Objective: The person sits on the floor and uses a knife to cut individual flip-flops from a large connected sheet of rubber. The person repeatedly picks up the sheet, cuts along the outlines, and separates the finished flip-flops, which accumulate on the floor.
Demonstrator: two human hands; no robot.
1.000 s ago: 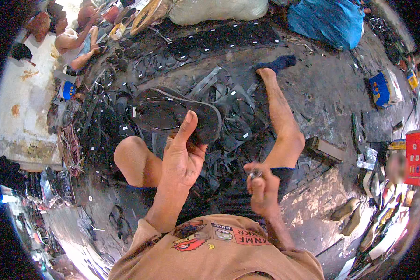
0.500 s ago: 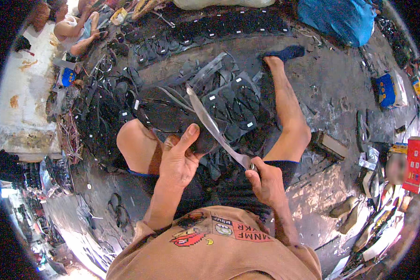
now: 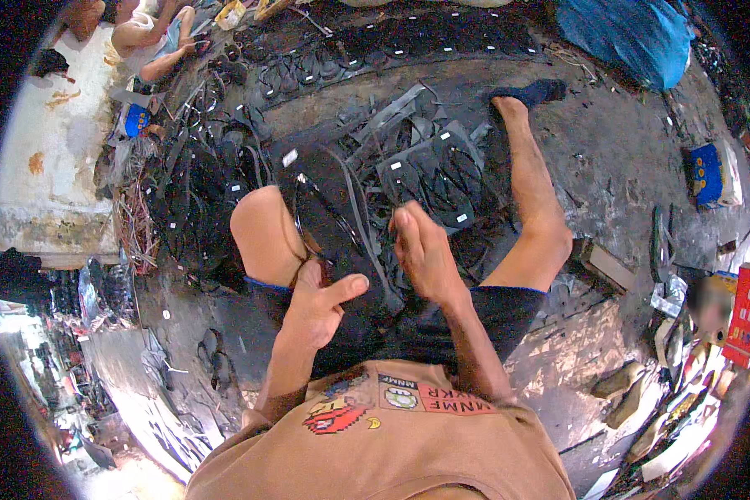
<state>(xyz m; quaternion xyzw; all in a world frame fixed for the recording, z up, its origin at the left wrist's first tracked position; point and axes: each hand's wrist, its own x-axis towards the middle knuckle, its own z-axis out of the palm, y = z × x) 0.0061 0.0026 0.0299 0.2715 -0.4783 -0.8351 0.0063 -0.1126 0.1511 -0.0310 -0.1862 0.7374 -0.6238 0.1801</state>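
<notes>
My left hand (image 3: pixel 318 308) grips the near end of a black sandal (image 3: pixel 323 200), its thumb stretched out. The sandal has glossy straps and a white label at its far end. A thin dark strip (image 3: pixel 360 196) runs along the sandal's right edge. My right hand (image 3: pixel 425 254) is closed just right of the sandal, with its thumb on top. The knife that it held half a second ago barely shows now; its blade is edge-on or smeared. Beyond my hands lies a pile of black sandals (image 3: pixel 433 179) with white labels.
Black offcuts (image 3: pixel 396 117) lie past the pile. More sandals (image 3: pixel 200 183) are heaped left of my knee. A long row of sandals (image 3: pixel 417 42) stretches across the back. A blue bag (image 3: pixel 625 37) stands far right, a boxy block (image 3: pixel 604 265) nearer. Another person (image 3: pixel 154 37) sits far left.
The sandal has turned, so its strapped side and label now face up. My right hand has moved left and away from me, closer to the sandal. The knife blade no longer shows clearly.
</notes>
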